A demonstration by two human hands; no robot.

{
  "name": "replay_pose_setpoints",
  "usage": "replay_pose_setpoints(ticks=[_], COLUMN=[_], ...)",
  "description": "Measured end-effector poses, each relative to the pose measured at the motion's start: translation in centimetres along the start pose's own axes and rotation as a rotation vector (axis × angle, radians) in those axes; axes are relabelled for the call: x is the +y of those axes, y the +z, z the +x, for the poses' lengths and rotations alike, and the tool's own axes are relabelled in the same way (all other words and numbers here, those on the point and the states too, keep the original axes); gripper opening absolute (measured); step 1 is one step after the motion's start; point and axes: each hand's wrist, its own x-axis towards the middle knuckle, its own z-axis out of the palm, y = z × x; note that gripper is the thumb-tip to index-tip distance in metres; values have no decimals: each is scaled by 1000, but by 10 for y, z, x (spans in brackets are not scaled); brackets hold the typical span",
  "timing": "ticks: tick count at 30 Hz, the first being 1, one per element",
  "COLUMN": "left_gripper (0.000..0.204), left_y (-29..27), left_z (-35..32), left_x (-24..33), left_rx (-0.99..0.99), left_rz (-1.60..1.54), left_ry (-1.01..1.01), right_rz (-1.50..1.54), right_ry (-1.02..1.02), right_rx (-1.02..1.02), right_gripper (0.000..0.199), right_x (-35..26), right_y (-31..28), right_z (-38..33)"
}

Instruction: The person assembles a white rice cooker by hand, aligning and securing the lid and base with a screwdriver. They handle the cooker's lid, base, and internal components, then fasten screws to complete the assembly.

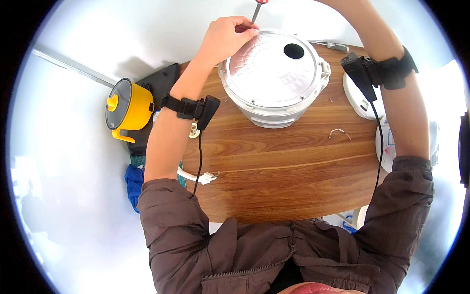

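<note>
A round white appliance [274,73], which looks like an electric cooker lying upside down, sits on the far part of the wooden table. Its pale disc-shaped cover has a dark oval opening [294,51] and small screws along the rim. At the far left of that rim, my left hand [229,38] has its thumb and fingers pinched at the lower end of a screwdriver [256,12]. The fingers hide its tip and anything small between them. Only the start of the screwdriver's red handle shows. My right forearm reaches past the top edge, where the hand is out of sight.
Another screwdriver with a grey handle [338,47] lies behind the appliance. Left stands a yellow pot [139,105] near a blue cloth [134,186]. A curved white part [196,176], a thin wire [340,131] and a round white part [353,98] lie around the table. Cables hang from both wrist straps.
</note>
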Motion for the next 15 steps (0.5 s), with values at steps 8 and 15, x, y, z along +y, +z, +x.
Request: replay_pose_setpoints(ticks=[8,15], left_gripper=[22,22], left_y=[0,-3], left_z=[3,2], left_x=[4,-1], left_rx=[49,-23], left_rz=[86,-126], left_ry=[31,-79], right_rz=[-13,57], right_ry=[96,83], right_rx=[43,4], right_gripper=[32,31], right_x=[1,7], right_y=[-19,-14], right_z=[-14,-20])
